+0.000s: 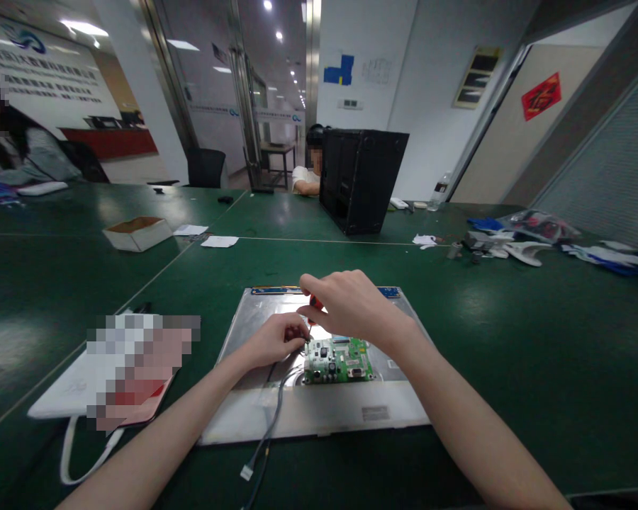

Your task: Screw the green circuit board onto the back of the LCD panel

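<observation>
The board (pixel 340 360) lies flat on the back of the panel (pixel 234 419), its long axis running left to right before the person. The right hand (pixel 354 308) is closed on the driver (pixel 315 303), fingers wrapped about its red-and-black handle. The driver stands near upright, its shaft directed down at the board's far left corner; whether the tip touches is not clear. The left hand (pixel 279 338) is the nearer to that corner: its fingertips are gathered just beside it and beside the shaft. Whether they pinch anything cannot be told. From the right hand, the corner lies below and to the left; from the left hand, the board extends to the right. Cables (pixel 277 411) run from beside the board's left end toward the person, across the panel's near edge.
</observation>
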The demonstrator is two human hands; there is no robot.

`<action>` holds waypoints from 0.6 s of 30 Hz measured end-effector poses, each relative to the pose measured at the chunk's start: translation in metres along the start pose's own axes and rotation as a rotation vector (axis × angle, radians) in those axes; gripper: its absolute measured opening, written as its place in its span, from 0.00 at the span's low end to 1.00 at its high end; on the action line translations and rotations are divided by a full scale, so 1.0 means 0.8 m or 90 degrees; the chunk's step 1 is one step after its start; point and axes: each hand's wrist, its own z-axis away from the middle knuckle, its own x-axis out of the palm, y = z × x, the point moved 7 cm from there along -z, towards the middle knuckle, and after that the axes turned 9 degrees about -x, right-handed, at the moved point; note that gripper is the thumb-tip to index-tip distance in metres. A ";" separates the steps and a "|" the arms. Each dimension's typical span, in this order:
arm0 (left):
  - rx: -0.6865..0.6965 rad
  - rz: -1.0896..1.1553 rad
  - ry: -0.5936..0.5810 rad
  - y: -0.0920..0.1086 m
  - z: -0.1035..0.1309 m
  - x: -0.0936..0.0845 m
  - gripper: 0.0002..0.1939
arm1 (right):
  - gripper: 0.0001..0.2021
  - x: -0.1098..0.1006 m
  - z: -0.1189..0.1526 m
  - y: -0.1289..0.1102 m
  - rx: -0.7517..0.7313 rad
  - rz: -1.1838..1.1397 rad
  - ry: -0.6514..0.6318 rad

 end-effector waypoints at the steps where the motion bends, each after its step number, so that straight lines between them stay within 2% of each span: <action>1: -0.004 0.003 -0.005 0.000 0.000 0.001 0.07 | 0.08 0.000 0.000 0.000 0.001 0.003 -0.002; 9: 0.012 -0.012 0.029 -0.008 -0.002 0.000 0.04 | 0.09 -0.008 0.007 -0.011 -0.057 -0.079 0.010; 18: 0.004 -0.003 0.005 -0.007 -0.002 0.002 0.06 | 0.08 -0.001 0.002 -0.002 -0.017 -0.023 0.003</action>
